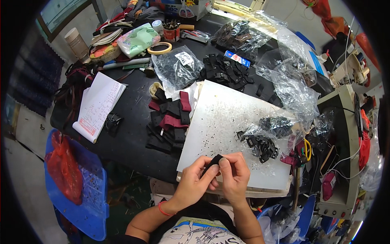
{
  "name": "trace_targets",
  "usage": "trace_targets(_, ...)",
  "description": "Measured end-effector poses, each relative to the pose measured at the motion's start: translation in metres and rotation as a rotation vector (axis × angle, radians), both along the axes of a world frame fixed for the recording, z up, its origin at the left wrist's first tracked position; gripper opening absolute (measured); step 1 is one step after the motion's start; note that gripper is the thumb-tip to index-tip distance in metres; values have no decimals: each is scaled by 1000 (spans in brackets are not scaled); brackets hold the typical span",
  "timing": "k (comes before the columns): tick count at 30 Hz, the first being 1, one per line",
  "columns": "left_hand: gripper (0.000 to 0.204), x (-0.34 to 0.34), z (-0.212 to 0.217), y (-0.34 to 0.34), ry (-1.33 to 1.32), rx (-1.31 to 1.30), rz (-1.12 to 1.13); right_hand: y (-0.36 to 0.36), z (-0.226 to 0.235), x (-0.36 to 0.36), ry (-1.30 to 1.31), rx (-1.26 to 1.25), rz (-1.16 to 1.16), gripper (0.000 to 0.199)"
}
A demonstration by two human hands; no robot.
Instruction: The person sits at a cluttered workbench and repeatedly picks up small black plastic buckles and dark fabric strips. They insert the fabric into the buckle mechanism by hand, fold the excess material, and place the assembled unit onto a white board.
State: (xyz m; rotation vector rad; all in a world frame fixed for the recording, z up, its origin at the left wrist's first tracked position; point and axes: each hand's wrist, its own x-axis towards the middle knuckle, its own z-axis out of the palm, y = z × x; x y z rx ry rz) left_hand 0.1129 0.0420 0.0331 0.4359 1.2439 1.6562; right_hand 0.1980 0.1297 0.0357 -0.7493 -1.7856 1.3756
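Left hand (198,179) and right hand (235,175): met at the near edge of the worktop (130,110), fingers of both curled and pinching one small black strap piece (213,161) between them, just above the near edge of the white board (227,126). A red band (163,210) sat on the left wrist.

White board: flat on the worktop, speckled with small dark bits. On its right part, a heap of black buckles (262,145) spilling from a clear bag (280,124).

Left of the board: a pile of black and maroon strap pieces (170,122), touching the board's edge. Further left, one loose black clip (112,121), just beside a white notepad (99,105) lying tilted.

Below the worktop, left: blue stool (87,187) carrying a red bag (63,171).

Beyond the board: loose black buckles (227,71), a clear bag of black parts (176,69) bearing a white label, and a small blue box (237,59). Right of these, crumpled clear bags (292,77).

Far edge: tape roll (159,48), red cup (171,32) holding tools, green patterned pouch (138,39), and a large bag of black parts (239,36).

Far right: a machine (345,134) with cables, well apart from the hands.
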Motion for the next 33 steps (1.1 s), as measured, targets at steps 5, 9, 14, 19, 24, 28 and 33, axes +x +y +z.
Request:
trace_targets(5,21,-15,4,-6,345,-144,-75,12,22,0,-277,202,203,5)
trace_targets(9,35,-10,7,-10,138,-91,-58,8,11,-1,-289,318,36,6)
trace_targets(14,50,-16,3,-19,68,4,-167,15,6,4,-237,183,-9,10)
trace_targets(19,44,-13,7,-20,-5,84,-146,18,11,6,-254,203,37,10)
trace_targets(24,34,-5,-5,-16,167,39,0,7,9,9,-210,448,19,8)
trace_targets(28,32,-10,-6,-17,106,53,-19,-2,10,6,-178,542,-20,11)
trace_targets(33,34,-21,9,-24,-153,72,-150,2,9,10,-228,375,-25,12)
